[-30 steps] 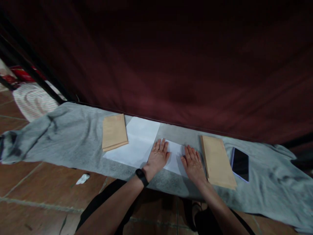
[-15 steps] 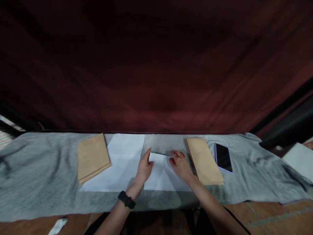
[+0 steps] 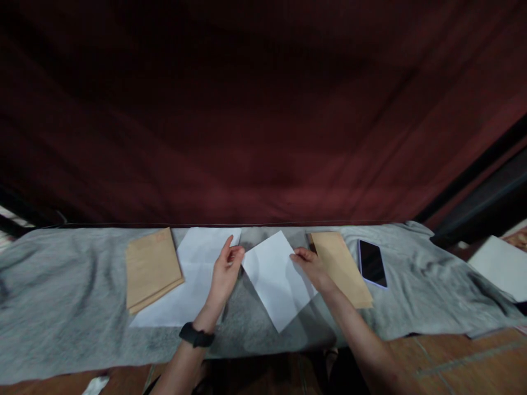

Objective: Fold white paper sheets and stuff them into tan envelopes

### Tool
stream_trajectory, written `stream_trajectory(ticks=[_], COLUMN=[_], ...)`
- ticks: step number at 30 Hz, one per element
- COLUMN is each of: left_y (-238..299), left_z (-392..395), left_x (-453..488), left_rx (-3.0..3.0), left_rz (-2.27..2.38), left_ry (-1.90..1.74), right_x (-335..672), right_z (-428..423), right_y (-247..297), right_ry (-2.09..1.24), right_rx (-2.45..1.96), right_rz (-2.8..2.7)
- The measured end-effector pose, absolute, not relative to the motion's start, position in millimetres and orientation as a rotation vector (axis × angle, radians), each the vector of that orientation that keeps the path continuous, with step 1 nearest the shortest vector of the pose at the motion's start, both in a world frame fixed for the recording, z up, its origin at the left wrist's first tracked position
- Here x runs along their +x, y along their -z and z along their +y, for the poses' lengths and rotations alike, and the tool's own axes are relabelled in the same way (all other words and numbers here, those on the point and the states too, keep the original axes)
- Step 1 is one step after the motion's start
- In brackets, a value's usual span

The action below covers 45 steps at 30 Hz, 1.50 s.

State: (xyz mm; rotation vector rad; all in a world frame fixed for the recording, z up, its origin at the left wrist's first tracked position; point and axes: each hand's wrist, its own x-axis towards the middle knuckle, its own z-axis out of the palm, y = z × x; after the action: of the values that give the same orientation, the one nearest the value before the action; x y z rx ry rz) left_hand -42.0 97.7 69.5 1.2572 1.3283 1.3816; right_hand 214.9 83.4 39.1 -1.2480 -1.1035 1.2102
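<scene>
A white sheet of paper [image 3: 278,285], which looks folded over, is turned at an angle in front of me. My right hand [image 3: 310,267] pinches its upper right edge between thumb and fingers. At its left corner is my left hand [image 3: 225,269], fingers apart, with the fingertips at or just touching the paper; I cannot tell the exact contact. Left of that hand lies more white paper [image 3: 195,285] with a crease across it. A stack of brown envelopes [image 3: 152,269] partly covers this paper. Beside my right hand lies another brown envelope stack [image 3: 343,269].
A grey cloth [image 3: 61,296] covers the table. To the right lies a phone [image 3: 373,264] with a dark screen. A dark red curtain [image 3: 263,137] hangs behind the table. A white object [image 3: 500,266] stands at the far right, and a white scrap [image 3: 96,385] lies on the tiled floor.
The folded paper has turned from lying square to a slanted, diamond-like position. My left hand has moved left and its fingers have spread; my right hand now pinches the paper's edge.
</scene>
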Motion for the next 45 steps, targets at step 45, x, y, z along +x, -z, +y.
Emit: stream_trajectory(ticks=[45], left_y=[-65], left_z=[79], left_x=[-35], left_rx=[0.908], left_rz=[1.120], left_ry=[-1.021], right_x=[181], right_z=[11], right_y=[-42], right_ry=[-0.004], right_rx=[-1.192], right_rz=[-2.417])
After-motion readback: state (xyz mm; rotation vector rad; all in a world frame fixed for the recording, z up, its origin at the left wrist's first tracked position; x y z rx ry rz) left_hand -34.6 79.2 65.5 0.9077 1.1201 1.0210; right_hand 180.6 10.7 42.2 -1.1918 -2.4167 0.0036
